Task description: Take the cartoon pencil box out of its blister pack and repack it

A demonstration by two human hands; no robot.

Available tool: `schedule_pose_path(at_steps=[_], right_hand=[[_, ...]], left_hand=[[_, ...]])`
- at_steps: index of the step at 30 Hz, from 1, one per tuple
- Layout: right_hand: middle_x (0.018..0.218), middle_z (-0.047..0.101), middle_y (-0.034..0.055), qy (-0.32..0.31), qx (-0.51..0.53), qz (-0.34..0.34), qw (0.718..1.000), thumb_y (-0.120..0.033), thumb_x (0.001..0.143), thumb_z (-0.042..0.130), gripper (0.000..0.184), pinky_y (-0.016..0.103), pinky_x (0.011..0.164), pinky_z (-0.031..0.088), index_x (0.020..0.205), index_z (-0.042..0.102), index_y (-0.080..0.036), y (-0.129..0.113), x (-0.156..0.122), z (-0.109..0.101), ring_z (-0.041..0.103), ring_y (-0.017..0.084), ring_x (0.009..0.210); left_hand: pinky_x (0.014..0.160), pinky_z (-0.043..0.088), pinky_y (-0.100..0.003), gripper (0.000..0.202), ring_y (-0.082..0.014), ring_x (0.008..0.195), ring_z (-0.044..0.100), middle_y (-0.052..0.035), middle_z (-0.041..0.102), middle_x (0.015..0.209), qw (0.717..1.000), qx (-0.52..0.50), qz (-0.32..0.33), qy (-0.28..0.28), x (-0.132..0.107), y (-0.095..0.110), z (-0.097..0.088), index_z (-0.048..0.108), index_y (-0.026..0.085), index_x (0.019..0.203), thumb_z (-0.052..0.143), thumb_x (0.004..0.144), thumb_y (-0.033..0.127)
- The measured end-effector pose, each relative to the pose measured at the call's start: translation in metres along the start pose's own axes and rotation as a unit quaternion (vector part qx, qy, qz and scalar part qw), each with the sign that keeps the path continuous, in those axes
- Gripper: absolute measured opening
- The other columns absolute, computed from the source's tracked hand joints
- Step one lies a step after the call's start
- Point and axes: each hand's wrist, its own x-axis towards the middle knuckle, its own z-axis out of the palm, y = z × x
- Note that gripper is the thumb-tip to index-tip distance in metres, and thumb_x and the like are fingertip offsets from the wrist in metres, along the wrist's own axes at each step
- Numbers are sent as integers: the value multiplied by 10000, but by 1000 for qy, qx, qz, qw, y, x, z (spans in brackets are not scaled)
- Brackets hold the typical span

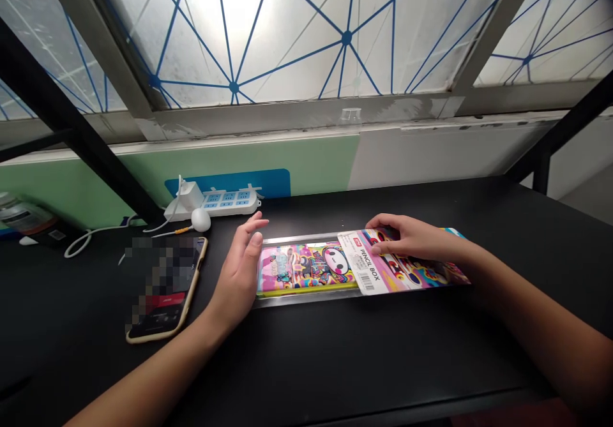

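A colourful cartoon-printed pencil box lies flat on the black desk, partly inside a clear plastic sleeve with a white label reading "PENCIL BOX". My left hand stands on edge against the box's left end, fingers straight and together, holding nothing. My right hand rests palm down on the sleeve's right part, fingers stretched flat over the label's edge.
A smartphone in a tan case lies left of my left hand. Behind it are a white power strip with a charger and cable, and a small white round object. A window with blue taped lines runs above.
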Motion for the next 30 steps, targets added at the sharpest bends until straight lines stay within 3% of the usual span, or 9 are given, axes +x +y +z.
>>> schedule_pose_path(at_steps=[4,8,16,22,26,30], right_hand=[[1214,707,70,13,-16,-2,1000,-672,707,774,624,417,926,520,1185,689,-279,-1,3,4,658,333,1101],[1324,642,122,13,-64,-25,998,-718,738,727,687,474,1060,445,1249,667,-263,-19,10,14,562,364,1256],[1260,680,145,-30,-132,-99,986,-731,794,661,605,518,981,439,1148,707,-243,-103,42,51,592,398,1175],[1286,668,145,-21,-149,-162,975,-629,911,620,544,491,972,440,1281,629,-230,-151,58,90,620,358,1161],[1374,610,157,33,-165,-186,968,-542,922,663,500,526,1011,415,1312,602,-237,-153,46,93,617,370,1181],[1488,517,160,119,-170,-182,961,-530,929,644,478,556,1049,407,1304,610,-237,-115,25,73,578,389,1246]], left_hand=[[1216,314,-510,437,-276,1511,374,-73,487,1583,999,-34,9,33,-4,-3,4,549,273,1353,287,1079,491],[1189,352,-492,481,-261,1499,396,-79,504,1567,997,-42,3,57,-4,-5,4,532,272,1365,216,1084,500],[1218,306,-491,462,-244,1508,387,-84,531,1543,990,-129,-1,51,-3,-7,3,535,253,1295,225,1085,523],[1218,301,-497,432,-253,1481,421,-66,557,1520,979,-197,-32,51,-1,-7,3,577,266,1255,294,1082,542],[1226,291,-497,428,-248,1477,423,-68,579,1492,979,-192,-30,62,0,-6,2,575,258,1262,287,1085,520],[1151,424,-480,275,-264,1475,426,-63,534,1527,982,-165,-84,41,2,-7,1,540,270,1265,455,1005,295]])
